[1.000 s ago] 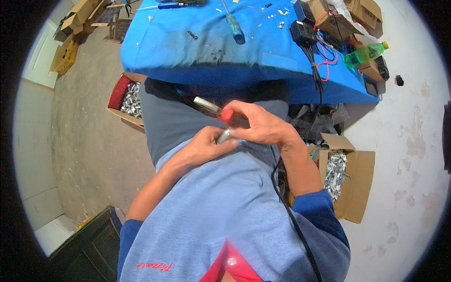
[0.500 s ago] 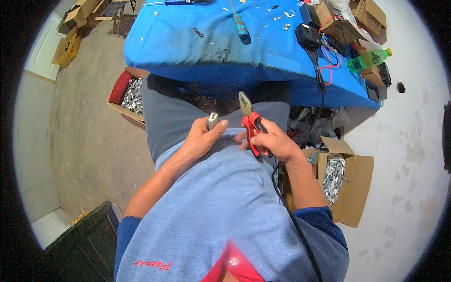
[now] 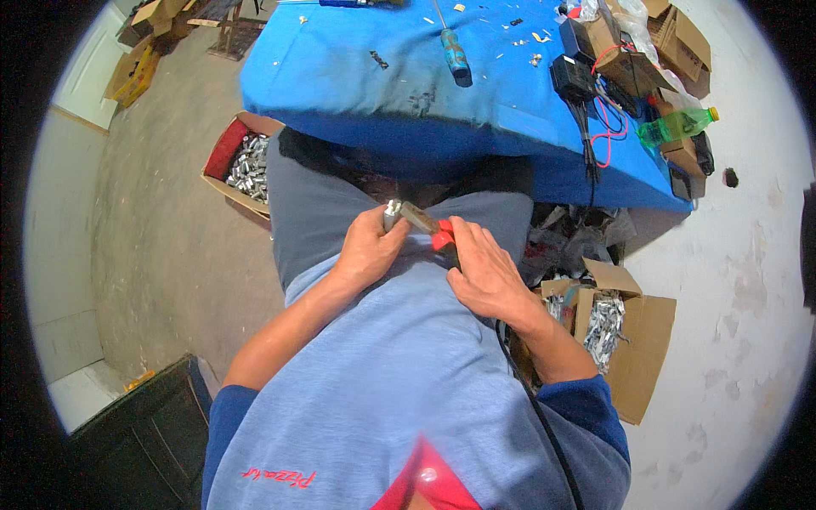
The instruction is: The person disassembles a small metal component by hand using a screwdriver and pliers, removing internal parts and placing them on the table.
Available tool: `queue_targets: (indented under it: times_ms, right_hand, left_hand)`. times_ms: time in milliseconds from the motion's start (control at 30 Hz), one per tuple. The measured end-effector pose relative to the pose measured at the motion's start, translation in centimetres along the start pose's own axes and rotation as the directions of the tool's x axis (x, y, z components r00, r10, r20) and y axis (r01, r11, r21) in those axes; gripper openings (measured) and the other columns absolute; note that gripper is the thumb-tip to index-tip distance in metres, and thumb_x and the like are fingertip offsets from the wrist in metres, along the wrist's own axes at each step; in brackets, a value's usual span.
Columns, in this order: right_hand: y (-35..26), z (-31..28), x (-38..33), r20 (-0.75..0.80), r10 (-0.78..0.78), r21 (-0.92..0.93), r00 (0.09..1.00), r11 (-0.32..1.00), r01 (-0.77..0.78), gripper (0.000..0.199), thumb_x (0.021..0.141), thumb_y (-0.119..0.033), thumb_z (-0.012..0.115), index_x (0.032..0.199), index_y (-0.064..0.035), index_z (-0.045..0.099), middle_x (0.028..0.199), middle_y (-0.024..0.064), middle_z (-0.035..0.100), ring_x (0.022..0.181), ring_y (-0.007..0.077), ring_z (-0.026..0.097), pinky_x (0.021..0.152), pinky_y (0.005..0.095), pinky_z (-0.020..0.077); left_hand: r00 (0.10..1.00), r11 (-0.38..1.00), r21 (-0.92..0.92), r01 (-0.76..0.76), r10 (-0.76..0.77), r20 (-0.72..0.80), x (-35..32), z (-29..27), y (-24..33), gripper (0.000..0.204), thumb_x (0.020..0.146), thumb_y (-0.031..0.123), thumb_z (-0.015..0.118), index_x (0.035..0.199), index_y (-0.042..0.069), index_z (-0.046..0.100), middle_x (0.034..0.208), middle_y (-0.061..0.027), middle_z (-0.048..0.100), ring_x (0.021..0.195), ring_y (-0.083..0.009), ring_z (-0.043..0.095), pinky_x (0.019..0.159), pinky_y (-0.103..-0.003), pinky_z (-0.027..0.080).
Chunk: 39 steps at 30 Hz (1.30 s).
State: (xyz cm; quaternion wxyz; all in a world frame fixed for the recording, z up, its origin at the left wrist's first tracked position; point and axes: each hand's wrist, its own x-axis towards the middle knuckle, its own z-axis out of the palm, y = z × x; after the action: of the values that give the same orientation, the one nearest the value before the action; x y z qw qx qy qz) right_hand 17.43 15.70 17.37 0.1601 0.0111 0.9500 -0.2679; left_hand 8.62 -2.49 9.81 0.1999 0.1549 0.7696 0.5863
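My left hand is closed around a small silvery metal piece with a whitish end pointing up; its exact kind is too small to make out. My right hand grips red-handled pliers, palm turned down over the handles. The jaws of the pliers point left and meet the upper end of the metal piece, above my lap. Whether the jaws are clamped on it I cannot tell. Most of the handles are hidden under my right fingers.
Ahead stands a blue-covered table with a screwdriver, black adapters, cables and a green bottle. A box of metal pieces sits at left, another open carton at right. A black cable runs along my right side.
The pliers have swung from pointing up to pointing left, and their jaws have come to the metal piece. My right hand has turned palm down. The view has shifted slightly.
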Motion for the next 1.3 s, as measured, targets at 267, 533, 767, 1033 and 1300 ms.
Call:
queue_targets:
  times_ms: [267,533,767,1033,1300]
  right_hand:
    - [-0.1,0.7,0.3,-0.028,-0.006,0.036,1.000,0.999,0.007,0.067,0.078,-0.008,0.053,0.138,0.0119,0.031,0.130,0.0271,0.045,0.121,0.0409,0.046,0.103,0.0458,0.0392]
    - [0.2,1.4,0.3,-0.071,-0.085,0.045,0.994,0.995,0.088,0.067,0.078,-0.009,0.054,0.138,0.0119,0.031,0.130,0.0285,0.045,0.121,0.0409,0.045,0.104,0.0460,0.0384]
    - [-0.1,0.8,0.6,-0.025,-0.009,-0.049,1.000,0.999,0.008,0.063,0.078,-0.010,0.056,0.135,0.0091,0.036,0.118,0.0246,0.052,0.110,0.0400,0.051,0.095,0.0489,0.0431]
    - [0.8,0.8,0.6,-0.082,-0.083,-0.107,0.993,0.992,0.074,0.061,0.077,-0.008,0.056,0.132,0.0076,0.039,0.115,0.0244,0.052,0.106,0.0396,0.052,0.094,0.0498,0.0410]
    - [2.1,1.8,0.7,-0.114,-0.171,0.004,0.979,0.985,0.172,0.055,0.075,-0.003,0.055,0.127,0.0064,0.040,0.113,0.0249,0.051,0.107,0.0411,0.050,0.094,0.0482,0.0411]
  left_hand:
    - [0.997,0.994,0.105,0.000,0.008,-0.082,-0.2,0.3,1.1,0.019,0.093,0.017,0.057,0.088,-0.001,0.063,0.064,-0.0065,0.055,0.060,-0.0131,0.047,0.056,-0.033,0.041]
    - [0.990,0.984,0.173,-0.051,0.072,-0.117,-0.4,0.2,1.8,0.016,0.089,0.013,0.058,0.090,-0.002,0.064,0.064,-0.0140,0.058,0.059,-0.0198,0.055,0.057,-0.038,0.044]
    - [0.998,0.977,0.214,0.012,0.001,-0.061,-0.3,-0.1,2.3,0.019,0.085,0.017,0.056,0.093,0.003,0.067,0.083,-0.0248,0.065,0.081,-0.0443,0.063,0.071,-0.050,0.049]
    - [0.996,0.974,0.208,-0.088,0.087,0.015,-0.2,-0.2,1.8,0.017,0.089,0.014,0.059,0.094,0.000,0.066,0.062,-0.0160,0.057,0.055,-0.0209,0.053,0.055,-0.039,0.043]
    - [0.995,0.979,0.187,-0.079,0.064,0.082,-0.2,-0.1,1.4,0.017,0.090,0.013,0.057,0.096,0.000,0.066,0.065,-0.0110,0.058,0.061,-0.0152,0.051,0.057,-0.036,0.043]
